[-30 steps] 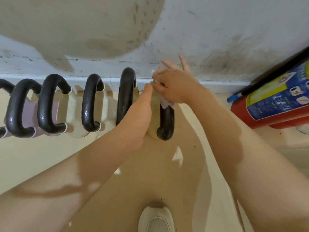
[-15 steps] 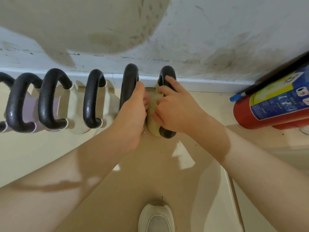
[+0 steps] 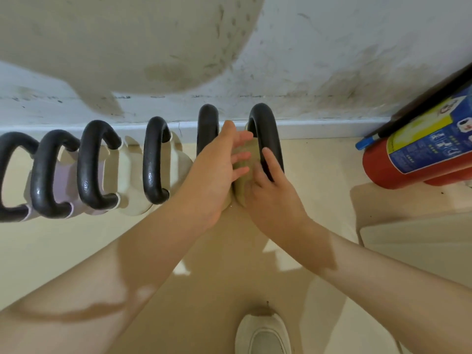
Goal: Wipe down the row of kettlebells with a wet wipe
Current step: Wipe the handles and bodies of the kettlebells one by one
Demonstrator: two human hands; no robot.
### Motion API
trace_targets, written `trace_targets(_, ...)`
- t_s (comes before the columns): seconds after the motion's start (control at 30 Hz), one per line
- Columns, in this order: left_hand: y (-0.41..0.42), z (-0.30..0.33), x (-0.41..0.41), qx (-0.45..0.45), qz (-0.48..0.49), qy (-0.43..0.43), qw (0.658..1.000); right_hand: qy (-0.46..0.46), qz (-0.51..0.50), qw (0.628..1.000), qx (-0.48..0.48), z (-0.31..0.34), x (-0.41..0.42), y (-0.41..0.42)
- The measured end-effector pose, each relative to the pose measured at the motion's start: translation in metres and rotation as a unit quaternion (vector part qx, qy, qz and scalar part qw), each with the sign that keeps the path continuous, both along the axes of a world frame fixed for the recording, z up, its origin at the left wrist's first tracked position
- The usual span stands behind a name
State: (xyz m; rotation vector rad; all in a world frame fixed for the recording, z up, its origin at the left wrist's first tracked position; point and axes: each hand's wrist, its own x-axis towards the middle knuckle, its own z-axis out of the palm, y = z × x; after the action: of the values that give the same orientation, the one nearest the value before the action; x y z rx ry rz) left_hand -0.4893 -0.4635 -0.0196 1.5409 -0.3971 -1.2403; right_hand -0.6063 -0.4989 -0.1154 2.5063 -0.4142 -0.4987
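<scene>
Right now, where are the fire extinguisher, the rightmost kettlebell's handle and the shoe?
fire extinguisher [image 3: 383,169]: head view, red body.
rightmost kettlebell's handle [image 3: 263,116]: head view, top of black loop.
shoe [image 3: 263,335]: head view, white toe.
</scene>
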Motion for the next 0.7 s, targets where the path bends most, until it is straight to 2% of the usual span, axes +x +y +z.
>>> trace_targets(0.07,0.006,0.0,0.001,0.008,-0.002,-0.001,1.0,0.059,0.015,0.996,-0.071,0.003,0.007,0.009)
trace_targets(0.1,0.009,0.0,0.002,0.009,-0.003,0.001,1.0,0.101,0.083,0.983,-0.128,0.001,0.006,0.014)
trace_targets(0.13,0.01,0.0,0.003,0.01,-0.004,0.002,1.0,0.147,0.098,0.975,-0.133,0.005,0.005,0.018)
trace_targets(0.17,0.012,-0.001,0.004,0.011,-0.006,0.002,1.0,0.129,0.088,0.978,-0.14,0.01,0.007,0.017)
trace_targets(0.2,0.013,-0.002,0.004,0.014,-0.01,0.0,1.0,0.061,0.052,0.989,-0.127,0.016,0.011,0.009)
trace_targets(0.27,0.014,-0.004,0.004,0.027,-0.019,-0.008,0.999,-0.109,-0.02,0.994,0.005,0.025,0.01,-0.011)
trace_targets(0.33,0.012,-0.009,0.002,0.034,-0.016,-0.018,0.999,-0.28,-0.062,0.951,0.115,0.023,0.002,-0.028)
trace_targets(0.4,0.01,-0.013,-0.004,0.039,-0.022,-0.028,0.999,-0.359,-0.139,0.876,0.29,0.031,-0.002,-0.033)
trace_targets(0.5,0.007,-0.019,-0.017,0.056,-0.062,-0.027,0.996,-0.416,-0.253,0.721,0.494,0.026,0.01,-0.043)
trace_targets(0.57,0.006,-0.019,-0.025,0.058,-0.078,-0.015,0.995,-0.472,-0.322,0.594,0.566,0.03,0.025,-0.051)
trace_targets(0.63,0.005,-0.019,-0.029,0.061,-0.069,-0.017,0.996,-0.496,-0.396,0.486,0.602,0.04,0.029,-0.056)
trace_targets(0.7,0.005,-0.02,-0.028,0.06,-0.076,-0.031,0.995,-0.474,-0.43,0.438,0.632,0.041,0.021,-0.055)
